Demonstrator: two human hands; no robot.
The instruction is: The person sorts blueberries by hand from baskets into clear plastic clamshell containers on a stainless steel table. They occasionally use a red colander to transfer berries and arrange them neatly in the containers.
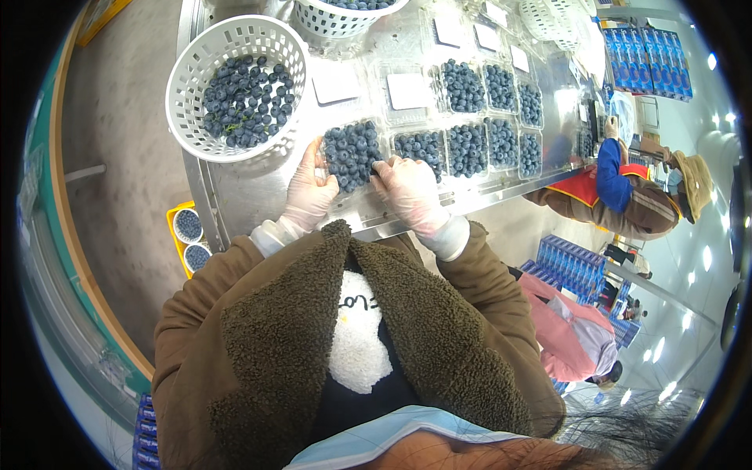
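Note:
In front of me on the metal table is a clear plastic punnet (352, 154) filled with blueberries. My left hand (311, 191), in a thin translucent glove, grips its left side, thumb at the near corner. My gloved right hand (409, 191) is at the punnet's right edge, thumb and forefinger pinched on a blueberry (374, 170). Its other fingers are curled and partly hidden. A second filled punnet (420, 147) stands just beyond the right hand, partly covered by it. To the left, a white perforated basket (182, 106) holds loose blueberries and some green bits.
More filled punnets (467, 147) line the metal table (247, 197) to the right, their lids bearing white labels (409, 91). Another white basket (352, 23) is at the far side. A yellow crate (179, 249) with berry buckets sits on the floor at left. A co-worker (634, 194) stands at right.

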